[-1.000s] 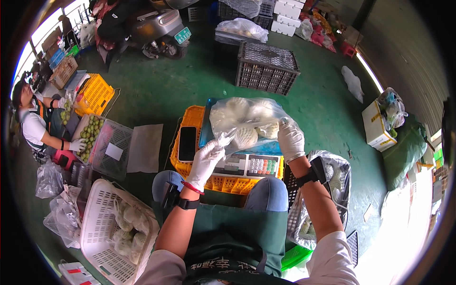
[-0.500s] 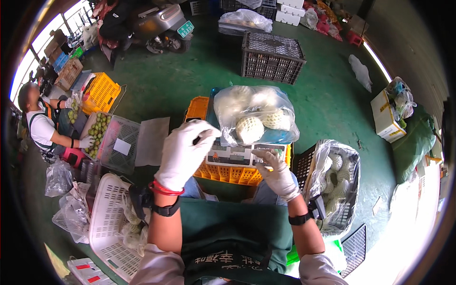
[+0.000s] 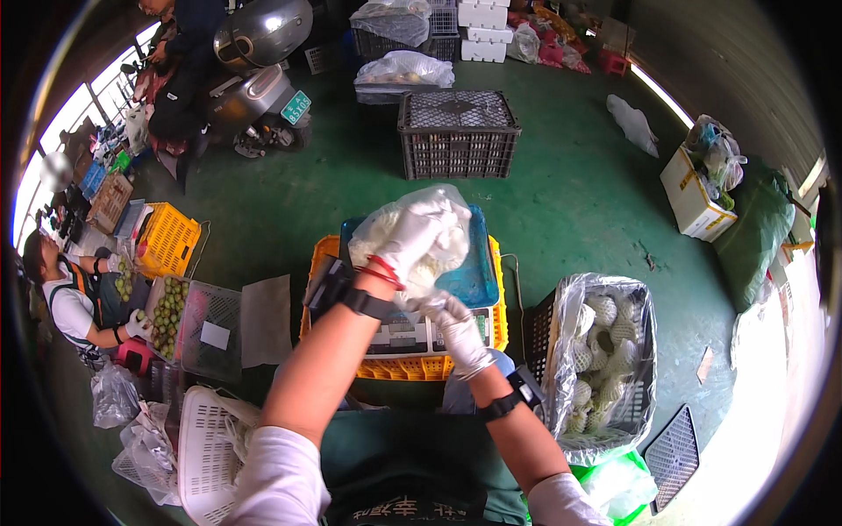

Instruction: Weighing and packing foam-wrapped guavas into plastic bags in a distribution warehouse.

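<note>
A clear plastic bag (image 3: 368, 237) of round pale fruit in white foam nets lies on the blue tray (image 3: 478, 254) of a weighing scale (image 3: 403, 344). My left hand (image 3: 417, 237), white-gloved with a red bracelet at the wrist, reaches across the bag and is closed on its plastic; the fingertips are partly lost against the white fruit. At the bag's near edge, over the scale's panel, my gloved right hand (image 3: 456, 326) pinches the film between bent fingers. Beneath the scale is a yellow crate (image 3: 421, 368).
To the right stands a lined black crate (image 3: 544, 342) of foam-netted fruit. A white basket (image 3: 206, 447) is at lower left. Ahead sits a dark lidded crate (image 3: 460, 149). At left a co-worker (image 3: 74, 302) handles green fruit beside a scooter (image 3: 254, 96).
My left hand has moved forward and right onto the bag, and my right hand has come left to its near edge. The bag is gathered and shifted on the tray. The view has shifted.
</note>
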Tool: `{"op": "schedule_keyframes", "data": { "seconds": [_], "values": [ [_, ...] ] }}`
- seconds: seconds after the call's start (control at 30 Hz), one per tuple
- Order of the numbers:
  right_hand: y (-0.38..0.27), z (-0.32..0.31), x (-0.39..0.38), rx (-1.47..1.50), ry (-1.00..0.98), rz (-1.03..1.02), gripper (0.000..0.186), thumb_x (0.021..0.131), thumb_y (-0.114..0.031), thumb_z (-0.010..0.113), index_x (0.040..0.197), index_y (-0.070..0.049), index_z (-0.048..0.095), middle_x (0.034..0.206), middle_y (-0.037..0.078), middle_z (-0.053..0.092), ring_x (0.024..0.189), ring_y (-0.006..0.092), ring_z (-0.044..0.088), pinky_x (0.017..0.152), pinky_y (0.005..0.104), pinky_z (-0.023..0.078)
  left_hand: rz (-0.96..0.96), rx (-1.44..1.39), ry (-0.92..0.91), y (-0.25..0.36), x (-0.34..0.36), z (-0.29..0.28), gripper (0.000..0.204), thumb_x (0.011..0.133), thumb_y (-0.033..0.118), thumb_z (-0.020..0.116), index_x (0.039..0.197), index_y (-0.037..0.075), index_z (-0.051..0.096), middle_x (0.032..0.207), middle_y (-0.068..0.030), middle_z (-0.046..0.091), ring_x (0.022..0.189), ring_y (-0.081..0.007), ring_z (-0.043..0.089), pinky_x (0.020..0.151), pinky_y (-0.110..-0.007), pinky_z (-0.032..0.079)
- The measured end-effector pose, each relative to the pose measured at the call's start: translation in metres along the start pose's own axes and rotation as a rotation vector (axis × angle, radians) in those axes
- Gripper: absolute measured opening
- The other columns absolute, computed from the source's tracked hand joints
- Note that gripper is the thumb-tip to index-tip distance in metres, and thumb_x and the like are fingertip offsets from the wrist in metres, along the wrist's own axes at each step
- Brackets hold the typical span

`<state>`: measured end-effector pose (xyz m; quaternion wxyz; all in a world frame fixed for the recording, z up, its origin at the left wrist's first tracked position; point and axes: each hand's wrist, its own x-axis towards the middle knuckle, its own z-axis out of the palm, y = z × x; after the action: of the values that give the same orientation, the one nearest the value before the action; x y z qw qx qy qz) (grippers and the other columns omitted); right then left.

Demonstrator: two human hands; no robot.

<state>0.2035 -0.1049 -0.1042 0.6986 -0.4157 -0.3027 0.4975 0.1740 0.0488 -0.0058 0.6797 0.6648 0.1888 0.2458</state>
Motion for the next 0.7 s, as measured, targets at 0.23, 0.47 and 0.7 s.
{"op": "schedule_keyframes", "data": {
  "seconds": [0.23,0.47,0.7],
  "values": [
    [-0.034,0.006,0.013,-0.051,0.034,-0.084,0.025,0.075,0.009,0.047,0.092,0.000,0.063,0.091,0.004,0.063,0.087,0.0123,0.058,0.082,0.0266,0.046,0.114,0.646,-0.742,0.025,-0.041,-0.036,0.056,0.072,0.011,0.073,0.124,0.007,0.052,0.114,-0.0111,0.061,0.110,-0.0243,0.057,0.094,-0.034,0.045],
    [-0.043,0.003,0.026,-0.204,0.094,-0.301,0.023,0.072,0.015,0.041,0.075,-0.001,0.058,0.073,0.001,0.057,0.068,0.0087,0.052,0.064,0.0219,0.042,0.269,1.787,-0.424,0.058,-0.028,-0.020,0.021,0.075,0.030,0.064,0.089,0.016,0.068,0.082,-0.0109,0.066,0.081,-0.0301,0.061,0.076,-0.041,0.048],
    [0.021,-0.025,0.060,-0.258,-0.158,-0.264,0.039,0.084,-0.005,0.052,0.123,-0.003,0.052,0.107,0.008,0.062,0.091,0.0202,0.062,0.081,0.0312,0.050,0.643,1.652,-0.206,0.032,-0.040,-0.007,0.021,0.076,0.033,0.063,0.075,0.012,0.064,0.068,-0.0091,0.062,0.074,-0.0258,0.061,0.073,-0.040,0.046]
  ]
}}
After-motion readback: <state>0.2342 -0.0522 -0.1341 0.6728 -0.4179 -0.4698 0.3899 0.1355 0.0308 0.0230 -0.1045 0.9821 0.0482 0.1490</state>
